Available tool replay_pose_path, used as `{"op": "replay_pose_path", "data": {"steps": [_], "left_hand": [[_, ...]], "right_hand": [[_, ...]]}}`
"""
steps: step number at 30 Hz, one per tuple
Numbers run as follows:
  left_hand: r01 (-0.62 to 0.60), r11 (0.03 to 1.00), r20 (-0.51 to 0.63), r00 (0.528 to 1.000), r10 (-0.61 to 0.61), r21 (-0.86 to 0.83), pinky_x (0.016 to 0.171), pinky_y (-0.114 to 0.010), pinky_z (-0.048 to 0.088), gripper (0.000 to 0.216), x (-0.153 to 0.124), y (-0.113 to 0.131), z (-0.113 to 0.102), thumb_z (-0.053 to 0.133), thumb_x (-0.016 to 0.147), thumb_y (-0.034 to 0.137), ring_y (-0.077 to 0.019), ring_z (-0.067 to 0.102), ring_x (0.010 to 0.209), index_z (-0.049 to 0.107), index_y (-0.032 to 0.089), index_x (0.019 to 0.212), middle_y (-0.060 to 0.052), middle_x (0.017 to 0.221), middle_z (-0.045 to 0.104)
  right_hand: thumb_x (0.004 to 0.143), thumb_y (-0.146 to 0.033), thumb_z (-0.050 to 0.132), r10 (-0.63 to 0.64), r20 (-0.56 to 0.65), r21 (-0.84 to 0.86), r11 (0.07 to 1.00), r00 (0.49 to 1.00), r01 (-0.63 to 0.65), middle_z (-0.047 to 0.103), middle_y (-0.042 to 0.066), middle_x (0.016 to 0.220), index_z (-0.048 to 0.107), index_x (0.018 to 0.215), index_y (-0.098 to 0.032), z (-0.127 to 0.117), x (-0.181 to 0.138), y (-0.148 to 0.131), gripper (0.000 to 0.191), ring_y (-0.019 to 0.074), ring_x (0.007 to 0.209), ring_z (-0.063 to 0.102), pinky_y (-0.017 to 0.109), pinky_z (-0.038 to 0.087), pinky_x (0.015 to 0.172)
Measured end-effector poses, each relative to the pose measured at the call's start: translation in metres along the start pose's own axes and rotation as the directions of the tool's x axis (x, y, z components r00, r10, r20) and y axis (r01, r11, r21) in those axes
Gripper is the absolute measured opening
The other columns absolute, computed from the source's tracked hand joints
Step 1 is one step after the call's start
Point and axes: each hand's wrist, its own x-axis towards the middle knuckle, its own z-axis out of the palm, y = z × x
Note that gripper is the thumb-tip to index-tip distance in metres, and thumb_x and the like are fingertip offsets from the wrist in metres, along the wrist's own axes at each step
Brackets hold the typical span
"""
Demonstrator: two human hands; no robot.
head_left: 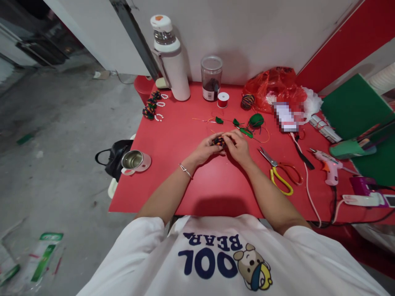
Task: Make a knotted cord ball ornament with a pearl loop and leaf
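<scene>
Over the middle of the red table, my left hand (206, 149) is closed around a small dark multicoloured yarn piece (218, 142). My right hand (237, 144) bends over the same piece from the right, its fingertips pressed against it. Fingers cover much of the piece, so its full shape is hidden. Just beyond my hands lie a green-handled crochet hook (246, 132), a ball of green yarn (256, 120) and two small green crocheted bits, one of them a leaf-like piece (219, 120). Thin orange and dark threads trail between them.
Scissors (274, 162), a pink glue gun (331, 166) and a phone (285, 116) lie to the right. A mug (135, 161) stands near the left edge. At the back are a white flask (175, 70), a jar (211, 78), a red ribbon spool (223, 100) and a red bag (271, 88).
</scene>
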Motion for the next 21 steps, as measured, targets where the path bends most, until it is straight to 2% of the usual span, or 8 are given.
{"op": "replay_pose_path", "data": {"steps": [2, 5, 8, 11, 16, 21], "left_hand": [[0.016, 0.997, -0.031, 0.999, -0.018, -0.080, 0.087, -0.038, 0.065, 0.062, 0.000, 0.003, -0.002, 0.081, 0.071, 0.007, -0.0181, 0.077, 0.087, 0.069, 0.023, 0.130, -0.006, 0.112, 0.077], [0.023, 0.985, -0.076, 0.996, -0.037, -0.172, 0.095, -0.044, 0.064, 0.050, 0.001, 0.010, -0.003, 0.073, 0.075, 0.009, -0.0250, 0.077, 0.106, 0.072, 0.020, 0.123, -0.011, 0.118, 0.079], [0.020, 0.971, -0.134, 0.990, -0.053, -0.237, 0.102, -0.047, 0.062, 0.039, 0.003, 0.014, -0.004, 0.063, 0.079, 0.013, -0.0268, 0.076, 0.112, 0.074, 0.017, 0.116, -0.013, 0.117, 0.080], [0.029, 0.962, -0.167, 0.983, -0.077, -0.272, 0.101, -0.046, 0.063, 0.037, 0.005, 0.015, -0.005, 0.060, 0.080, 0.016, -0.0280, 0.076, 0.115, 0.076, 0.015, 0.114, -0.015, 0.120, 0.079], [0.016, 0.953, -0.189, 0.979, -0.076, -0.301, 0.104, -0.042, 0.062, 0.035, 0.006, 0.014, -0.006, 0.059, 0.082, 0.018, -0.0292, 0.073, 0.125, 0.075, 0.013, 0.114, -0.016, 0.127, 0.078], [-0.046, 0.941, -0.263, 0.964, -0.047, -0.336, 0.108, -0.042, 0.061, 0.033, 0.006, 0.017, -0.002, 0.055, 0.087, 0.016, -0.0272, 0.072, 0.128, 0.074, 0.013, 0.113, -0.015, 0.124, 0.079]], "right_hand": [[0.107, -0.041, 0.054, 0.021, -0.065, 0.022, 1.000, 0.998, -0.019, 0.073, 0.007, 0.100, 0.074, 0.103, -0.025, -0.002, 0.001, -0.002, 0.025, 0.0238, 0.097, 0.067, 0.040, 0.056, 0.090], [0.104, -0.039, 0.057, 0.044, -0.116, 0.028, 0.999, 0.992, -0.041, 0.073, 0.007, 0.099, 0.074, 0.104, -0.024, -0.004, 0.002, -0.005, 0.022, 0.0221, 0.087, 0.067, 0.037, 0.057, 0.079], [0.101, -0.036, 0.060, 0.042, -0.071, 0.019, 0.999, 0.997, -0.041, 0.074, 0.007, 0.097, 0.075, 0.104, -0.025, -0.001, -0.001, -0.008, 0.018, 0.0216, 0.084, 0.066, 0.036, 0.056, 0.076], [0.096, -0.036, 0.068, 0.029, -0.002, 0.016, 0.999, 1.000, -0.029, 0.074, 0.006, 0.098, 0.075, 0.107, -0.025, 0.004, -0.004, -0.010, 0.017, 0.0210, 0.082, 0.067, 0.036, 0.057, 0.076], [0.090, -0.041, 0.080, 0.036, 0.073, -0.030, 0.999, 0.997, -0.034, 0.074, 0.005, 0.096, 0.077, 0.110, -0.026, 0.009, -0.007, -0.013, 0.025, 0.0200, 0.079, 0.066, 0.034, 0.058, 0.078], [0.089, -0.041, 0.082, 0.046, 0.105, -0.024, 0.999, 0.993, -0.043, 0.076, 0.007, 0.107, 0.076, 0.123, -0.027, 0.010, -0.007, -0.012, 0.037, 0.0214, 0.083, 0.069, 0.037, 0.059, 0.083]]}}
